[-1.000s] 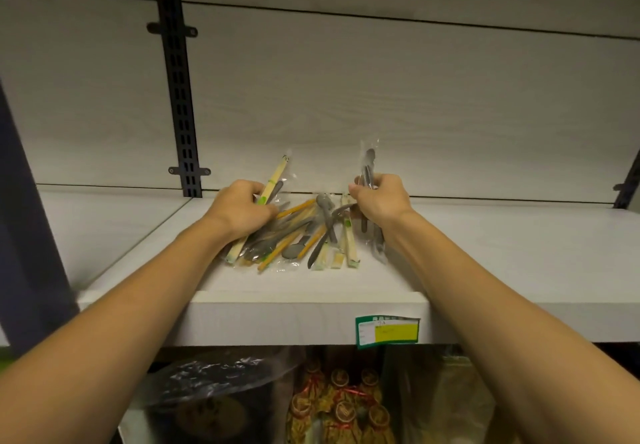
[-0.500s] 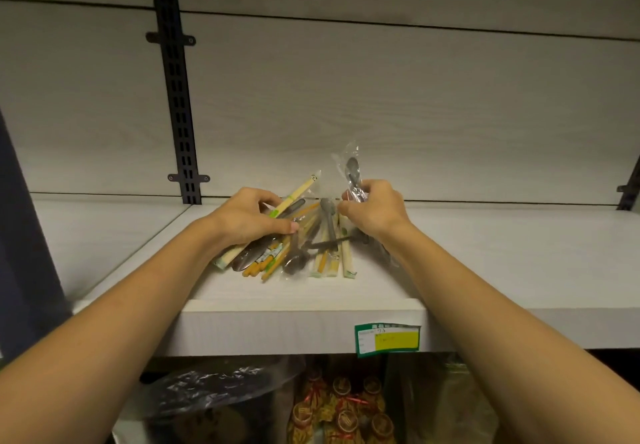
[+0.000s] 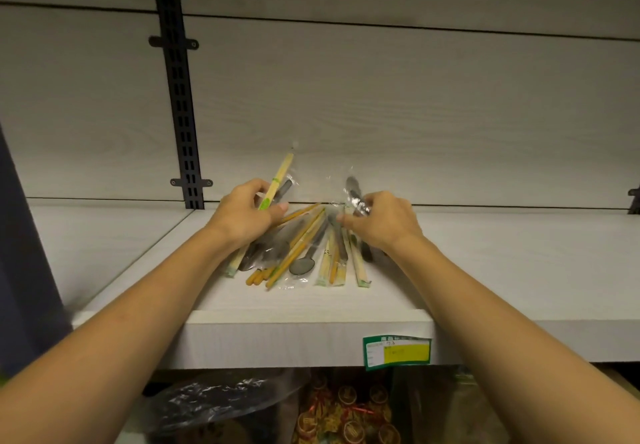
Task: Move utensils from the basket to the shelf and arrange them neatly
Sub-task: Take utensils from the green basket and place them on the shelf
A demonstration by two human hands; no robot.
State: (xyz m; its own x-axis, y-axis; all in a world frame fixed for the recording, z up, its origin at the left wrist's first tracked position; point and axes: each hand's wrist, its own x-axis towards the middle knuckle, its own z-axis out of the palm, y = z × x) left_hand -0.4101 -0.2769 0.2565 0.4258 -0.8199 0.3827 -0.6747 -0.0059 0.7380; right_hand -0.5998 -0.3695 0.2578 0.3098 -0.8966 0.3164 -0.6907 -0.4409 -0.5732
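Observation:
A loose pile of wrapped utensils (image 3: 304, 253), wooden chopsticks and metal spoons in clear sleeves, lies fanned out on the white shelf (image 3: 502, 270). My left hand (image 3: 242, 216) grips a pale chopstick pack with a green band (image 3: 277, 182) and a dark-handled utensil, their tips pointing up toward the back wall. My right hand (image 3: 381, 223) pinches a wrapped metal spoon (image 3: 355, 192) at the pile's right side, its bowl tilted up. The basket is out of view.
A black slotted upright (image 3: 178, 97) runs up the back wall left of the hands. A green and yellow price tag (image 3: 396, 353) sits on the shelf's front edge. Bagged goods (image 3: 346, 412) fill the space below. A dark post (image 3: 20, 235) stands at far left.
My left hand has tilted its chopstick pack more upright. My right hand has shifted slightly right with the wrapped spoon. The pile's utensils fan out a little wider.

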